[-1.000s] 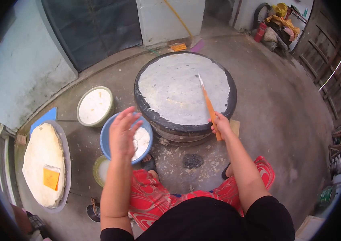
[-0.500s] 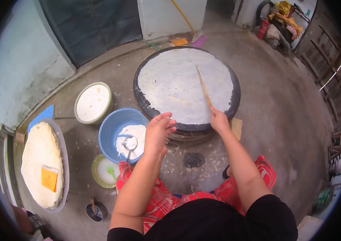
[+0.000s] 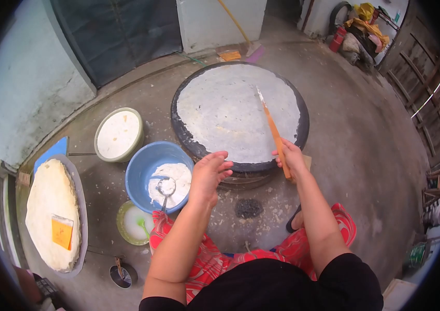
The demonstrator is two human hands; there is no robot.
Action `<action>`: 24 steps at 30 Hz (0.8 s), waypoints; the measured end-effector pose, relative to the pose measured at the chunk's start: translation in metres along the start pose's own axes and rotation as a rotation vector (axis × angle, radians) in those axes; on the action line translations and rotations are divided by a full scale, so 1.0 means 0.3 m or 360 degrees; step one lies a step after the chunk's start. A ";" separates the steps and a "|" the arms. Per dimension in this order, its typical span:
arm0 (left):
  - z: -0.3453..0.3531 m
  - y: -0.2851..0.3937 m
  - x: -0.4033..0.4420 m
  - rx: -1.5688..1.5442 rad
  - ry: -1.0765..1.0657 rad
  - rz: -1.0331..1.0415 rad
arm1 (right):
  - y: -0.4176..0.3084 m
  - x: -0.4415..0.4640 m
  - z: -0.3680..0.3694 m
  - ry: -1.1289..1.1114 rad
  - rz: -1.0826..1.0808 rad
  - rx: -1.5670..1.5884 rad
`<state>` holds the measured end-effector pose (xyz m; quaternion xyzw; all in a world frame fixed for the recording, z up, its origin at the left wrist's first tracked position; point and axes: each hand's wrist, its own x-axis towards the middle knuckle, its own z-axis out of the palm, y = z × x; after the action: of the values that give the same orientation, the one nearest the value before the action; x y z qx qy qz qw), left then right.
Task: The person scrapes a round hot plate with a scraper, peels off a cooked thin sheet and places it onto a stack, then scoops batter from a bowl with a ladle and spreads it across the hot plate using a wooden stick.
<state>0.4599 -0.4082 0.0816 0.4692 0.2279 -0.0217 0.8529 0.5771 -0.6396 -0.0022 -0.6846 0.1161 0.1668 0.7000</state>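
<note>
The long orange spatula (image 3: 274,132) looks like smooth wood with a dull sheen, its tip caked white. Under it the pale sheet (image 3: 230,114) is matt, finely pitted and ragged-edged, against the dull black rim of the griddle (image 3: 253,167). Beside me the blue basin (image 3: 139,176) looks like smooth plastic; the ladle (image 3: 165,201) in it gleams like metal. The patterned trousers (image 3: 199,272) are soft cloth, the floor (image 3: 354,155) worn concrete, the wall (image 3: 33,93) stained, painted plaster.
</note>
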 end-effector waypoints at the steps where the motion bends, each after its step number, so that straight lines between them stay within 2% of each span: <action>1: 0.000 -0.003 0.003 -0.0002 0.0003 0.0006 | -0.005 0.007 0.011 -0.0029 0.0002 -0.0024; 5: 0.008 -0.015 0.010 -0.0020 -0.0012 -0.0015 | -0.030 0.013 0.068 -0.0108 0.0016 -0.0073; 10: 0.028 -0.011 0.003 -0.0025 -0.0051 -0.0065 | 0.003 -0.021 0.172 -0.0521 0.0071 -0.0310; 13: 0.024 -0.015 0.006 -0.0078 -0.0093 -0.0053 | 0.013 -0.045 0.222 -0.0616 0.0160 -0.0317; 24: 0.014 -0.010 0.001 -0.0108 -0.0165 -0.0087 | 0.087 -0.025 0.325 -0.0482 0.0133 -0.0388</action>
<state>0.4609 -0.4134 0.0810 0.4319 0.1968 -0.0615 0.8780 0.5537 -0.5429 -0.0198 -0.7260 0.0167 0.3098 0.6138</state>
